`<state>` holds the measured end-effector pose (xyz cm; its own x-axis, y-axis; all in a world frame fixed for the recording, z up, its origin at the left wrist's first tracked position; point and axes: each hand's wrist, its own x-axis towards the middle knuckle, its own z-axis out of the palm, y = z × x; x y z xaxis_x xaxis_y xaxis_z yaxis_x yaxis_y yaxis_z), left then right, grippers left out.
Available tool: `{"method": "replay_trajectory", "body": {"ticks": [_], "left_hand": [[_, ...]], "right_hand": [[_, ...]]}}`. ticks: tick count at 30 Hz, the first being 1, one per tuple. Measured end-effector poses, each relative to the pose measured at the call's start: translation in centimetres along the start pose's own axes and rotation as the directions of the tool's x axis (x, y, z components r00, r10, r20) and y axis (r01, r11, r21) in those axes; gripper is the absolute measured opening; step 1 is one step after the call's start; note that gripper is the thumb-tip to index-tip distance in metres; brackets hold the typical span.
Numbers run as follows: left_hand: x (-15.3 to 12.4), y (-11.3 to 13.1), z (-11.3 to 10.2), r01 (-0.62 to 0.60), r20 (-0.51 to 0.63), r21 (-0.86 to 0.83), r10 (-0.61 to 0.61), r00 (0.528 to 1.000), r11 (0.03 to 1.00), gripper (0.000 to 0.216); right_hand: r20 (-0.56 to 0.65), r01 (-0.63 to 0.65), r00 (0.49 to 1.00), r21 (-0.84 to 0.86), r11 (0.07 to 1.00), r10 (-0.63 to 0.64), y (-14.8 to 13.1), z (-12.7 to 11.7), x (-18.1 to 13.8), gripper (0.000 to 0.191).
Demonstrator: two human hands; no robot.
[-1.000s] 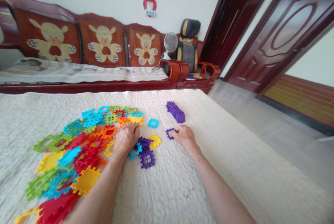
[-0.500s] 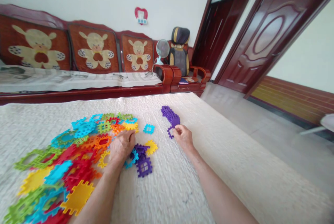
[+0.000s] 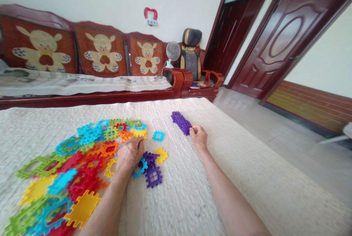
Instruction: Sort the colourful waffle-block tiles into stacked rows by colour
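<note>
My right hand (image 3: 198, 136) is closed, with thumb and forefinger pinching a purple interlocking plastic tile at the near end of an overlapping row of purple tiles (image 3: 180, 123). My left hand (image 3: 131, 151) rests curled in a loose fist at the right edge of a heap of coloured tiles; the inside of its fingers is hidden. Just right of that hand lie a purple tile with a window pattern (image 3: 153, 177), a blue ring-shaped tile (image 3: 140, 167) and a yellow tile (image 3: 161, 155). A small blue window tile (image 3: 158, 135) lies alone between the hands.
The heap, with red tiles (image 3: 85, 177), green tiles (image 3: 35, 166) and a big yellow tile (image 3: 83, 208), spreads over the left of the cream-covered table (image 3: 239, 177). Behind the table stand a wooden sofa (image 3: 132, 97) and a small fan (image 3: 173, 51).
My right hand has moved slightly away from me, bringing the purple tile from the near side up against the purple row. My left hand has stayed in place.
</note>
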<state>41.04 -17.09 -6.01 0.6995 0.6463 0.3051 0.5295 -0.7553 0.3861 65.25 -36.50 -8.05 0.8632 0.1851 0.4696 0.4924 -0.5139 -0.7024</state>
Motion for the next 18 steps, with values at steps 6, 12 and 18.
{"method": "replay_trajectory", "body": {"ticks": [6, 12, 18], "left_hand": [[0.0, 0.0, -0.1, -0.006, -0.003, 0.004, 0.006, 1.000, 1.000, 0.033], [0.1, -0.1, -0.1, -0.014, 0.007, 0.017, 0.013, 1.000, 1.000, 0.033], [0.1, -0.2, 0.0, -0.005, 0.024, 0.022, 0.005, 1.000, 1.000, 0.033]], "right_hand": [[-0.004, -0.003, 1.000, -0.007, 1.000, 0.003, -0.3, 0.2, -0.3, 0.033], [0.101, 0.050, 0.994, -0.116, 0.992, -0.038, -2.1, 0.0, -1.4, 0.048], [0.094, 0.063, 0.994, -0.172, 0.983, -0.047, -2.4, 0.1, -1.6, 0.048]]}}
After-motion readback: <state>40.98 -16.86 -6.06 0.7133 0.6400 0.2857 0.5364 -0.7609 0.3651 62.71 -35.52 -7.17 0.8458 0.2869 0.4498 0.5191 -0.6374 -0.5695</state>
